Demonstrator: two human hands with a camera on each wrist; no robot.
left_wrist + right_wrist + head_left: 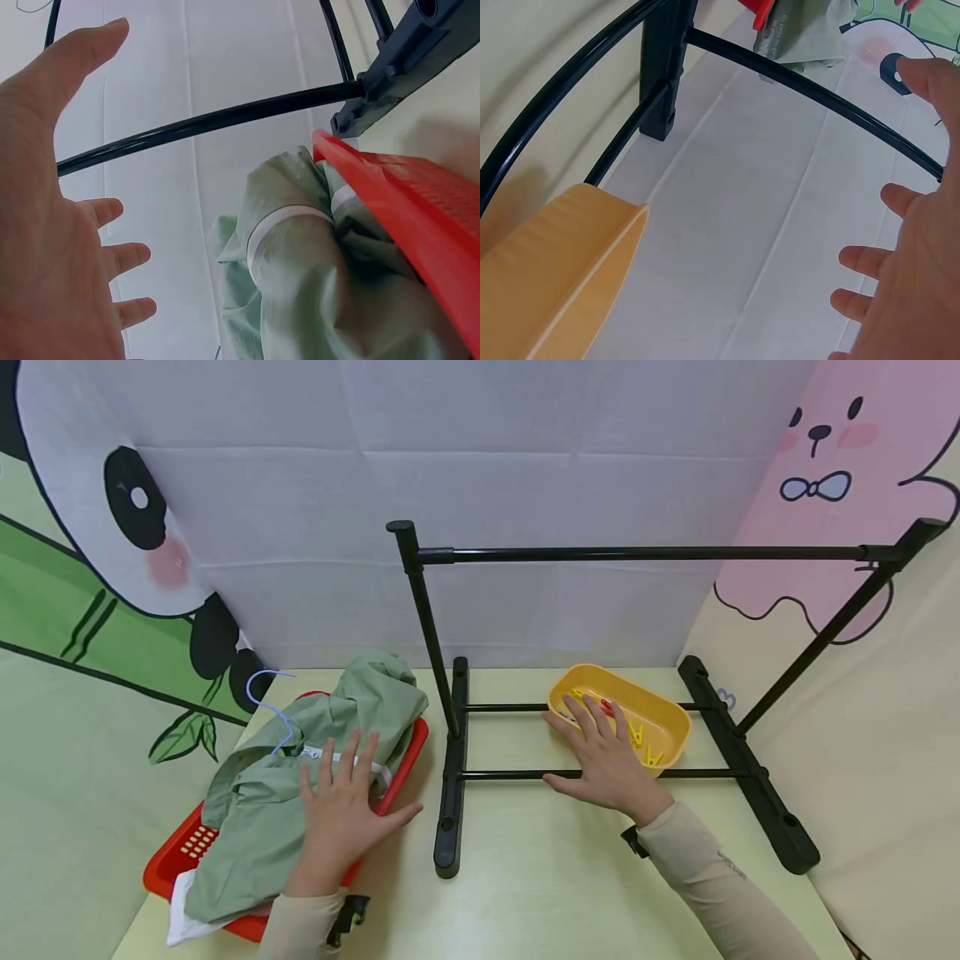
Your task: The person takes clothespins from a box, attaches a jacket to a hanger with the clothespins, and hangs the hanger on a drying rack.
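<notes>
Spread fingers mark my left hand (341,822), held over a green garment (262,814) heaped in a red basket (168,864). The garment has a white stripe, and a blue hanger (273,706) pokes out of it. In the left wrist view a gap separates that hand from the cloth. My right hand (603,764) hovers, fingers apart, at the near left side of a yellow tray (671,714). Yellow clothespins (636,735) and a red one (606,707) lie in the tray, partly hidden by the fingers. Neither hand holds anything.
A black rack stands on the pale table (555,868), its upper bar (645,553) high above the tray. Two low rods join its feet (450,810), and the tray sits over them. White cloth (187,910) sticks out of the basket's near left corner. A printed curtain backs the table.
</notes>
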